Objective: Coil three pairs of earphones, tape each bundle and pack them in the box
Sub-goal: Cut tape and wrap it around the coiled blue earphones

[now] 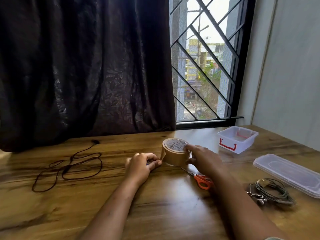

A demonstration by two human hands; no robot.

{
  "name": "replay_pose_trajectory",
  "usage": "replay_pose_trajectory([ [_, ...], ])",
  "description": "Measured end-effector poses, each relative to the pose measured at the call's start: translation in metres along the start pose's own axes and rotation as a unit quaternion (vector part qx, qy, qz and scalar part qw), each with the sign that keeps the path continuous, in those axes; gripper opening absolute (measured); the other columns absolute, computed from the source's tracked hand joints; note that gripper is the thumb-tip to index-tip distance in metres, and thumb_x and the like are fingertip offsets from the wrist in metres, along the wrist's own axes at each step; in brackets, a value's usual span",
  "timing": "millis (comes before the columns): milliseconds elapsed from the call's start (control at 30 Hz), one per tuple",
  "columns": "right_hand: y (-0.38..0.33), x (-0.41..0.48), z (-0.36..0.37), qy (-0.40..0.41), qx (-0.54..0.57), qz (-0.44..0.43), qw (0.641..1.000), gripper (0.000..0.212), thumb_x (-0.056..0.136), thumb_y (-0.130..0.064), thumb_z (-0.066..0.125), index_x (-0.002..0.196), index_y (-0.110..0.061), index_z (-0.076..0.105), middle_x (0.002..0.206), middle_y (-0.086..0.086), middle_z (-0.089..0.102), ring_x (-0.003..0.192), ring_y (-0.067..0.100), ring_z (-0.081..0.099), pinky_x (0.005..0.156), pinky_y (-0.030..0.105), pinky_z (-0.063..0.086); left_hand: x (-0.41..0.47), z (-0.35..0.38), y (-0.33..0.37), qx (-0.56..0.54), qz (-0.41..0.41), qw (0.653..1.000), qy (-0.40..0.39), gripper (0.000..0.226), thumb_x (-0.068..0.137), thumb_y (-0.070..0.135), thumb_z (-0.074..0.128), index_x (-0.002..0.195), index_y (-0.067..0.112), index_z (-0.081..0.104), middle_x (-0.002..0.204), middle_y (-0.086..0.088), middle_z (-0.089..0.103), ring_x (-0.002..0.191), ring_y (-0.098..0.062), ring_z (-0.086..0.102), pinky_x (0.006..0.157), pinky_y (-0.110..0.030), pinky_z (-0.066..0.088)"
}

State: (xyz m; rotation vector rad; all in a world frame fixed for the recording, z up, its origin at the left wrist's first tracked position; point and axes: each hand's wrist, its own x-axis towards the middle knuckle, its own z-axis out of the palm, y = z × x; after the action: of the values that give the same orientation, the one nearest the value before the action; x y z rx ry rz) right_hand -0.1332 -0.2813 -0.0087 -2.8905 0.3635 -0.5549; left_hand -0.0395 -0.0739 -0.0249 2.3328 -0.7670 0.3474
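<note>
Fingers (155, 164) of the left hand (141, 167) pinch the free end of the brown tape roll (174, 154), drawn out leftward. The right hand (203, 158) grips the roll, thumb on the near side and fingers over the top rim. The roll stands on the wooden table (155, 205), core axis upright, label face up. Scissors (200, 180) lie just nearer, blades pointing far-left toward the roll. Dark earphones (68, 168) lie uncoiled at left, running from far plug to near-left. Coiled grey earphones (271, 192) sit right, near the lid (287, 172). The open box (242, 146) stands beyond. Possibly a bluish item lies inside the left palm; it is blurred.
</note>
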Motion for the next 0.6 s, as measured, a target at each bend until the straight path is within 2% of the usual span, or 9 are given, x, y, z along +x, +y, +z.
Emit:
replay_pose_trajectory([
  [133, -0.007, -0.004, -0.003, 0.004, -0.031, 0.017, 0.999, 0.033, 0.092, -0.027, 0.057, 0.120, -0.039, 0.047, 0.121, -0.009, 0.057, 0.108, 0.021, 0.057, 0.069, 0.028, 0.037, 0.001, 0.000, -0.003, 0.003, 0.001, 0.999, -0.035, 0.028, 0.081, 0.058, 0.059, 0.098, 0.038, 0.068, 0.104, 0.018, 0.067, 0.114, -0.009, 0.048, 0.091, -0.035, 0.024],
  [267, -0.014, -0.009, -0.004, 0.004, -0.053, 0.029, 0.998, 0.029, 0.093, -0.021, 0.052, 0.117, -0.036, 0.046, 0.118, -0.006, 0.058, 0.106, 0.023, 0.059, 0.069, 0.029, 0.039, -0.001, -0.004, -0.002, -0.050, 0.009, 0.998, -0.041, 0.016, 0.075, 0.052, 0.068, 0.085, 0.040, 0.064, 0.081, 0.022, 0.066, 0.103, -0.002, 0.053, 0.088, -0.033, 0.024],
  [367, -0.019, -0.011, -0.005, -0.033, -0.042, 0.029, 0.998, 0.042, 0.089, -0.018, 0.055, 0.125, -0.036, 0.041, 0.121, -0.001, 0.059, 0.109, 0.024, 0.058, 0.078, 0.034, 0.045, -0.002, -0.006, -0.001, -0.079, 0.016, 0.995, -0.063, 0.016, 0.070, 0.052, 0.073, 0.075, 0.048, 0.059, 0.075, 0.024, 0.067, 0.098, 0.002, 0.057, 0.092, -0.033, 0.026],
  [433, -0.023, -0.012, -0.010, -0.060, -0.033, 0.042, 0.997, 0.058, 0.089, -0.024, 0.056, 0.139, -0.037, 0.030, 0.127, 0.005, 0.057, 0.114, 0.027, 0.056, 0.084, 0.036, 0.046, -0.002, -0.006, -0.001, -0.084, 0.017, 0.994, -0.071, 0.016, 0.069, 0.053, 0.073, 0.075, 0.050, 0.059, 0.077, 0.024, 0.068, 0.098, 0.003, 0.057, 0.095, -0.034, 0.027],
  [500, -0.024, -0.013, -0.018, -0.070, -0.031, 0.057, 0.995, 0.067, 0.090, -0.033, 0.060, 0.144, -0.037, 0.022, 0.129, 0.008, 0.057, 0.114, 0.028, 0.057, 0.084, 0.036, 0.046, -0.002, -0.006, -0.002, -0.072, 0.020, 0.994, -0.079, 0.015, 0.070, 0.054, 0.072, 0.080, 0.048, 0.063, 0.084, 0.022, 0.068, 0.099, 0.000, 0.057, 0.097, -0.036, 0.029],
  [600, -0.019, -0.020, -0.034, -0.094, -0.045, 0.098, 0.990, 0.053, 0.086, -0.038, 0.067, 0.132, -0.030, 0.041, 0.124, 0.005, 0.059, 0.107, 0.025, 0.060, 0.081, 0.034, 0.048, -0.002, -0.006, 0.000, -0.060, 0.029, 0.994, -0.087, 0.018, 0.073, 0.051, 0.072, 0.087, 0.042, 0.067, 0.089, 0.023, 0.065, 0.095, -0.003, 0.055, 0.098, -0.039, 0.034],
])
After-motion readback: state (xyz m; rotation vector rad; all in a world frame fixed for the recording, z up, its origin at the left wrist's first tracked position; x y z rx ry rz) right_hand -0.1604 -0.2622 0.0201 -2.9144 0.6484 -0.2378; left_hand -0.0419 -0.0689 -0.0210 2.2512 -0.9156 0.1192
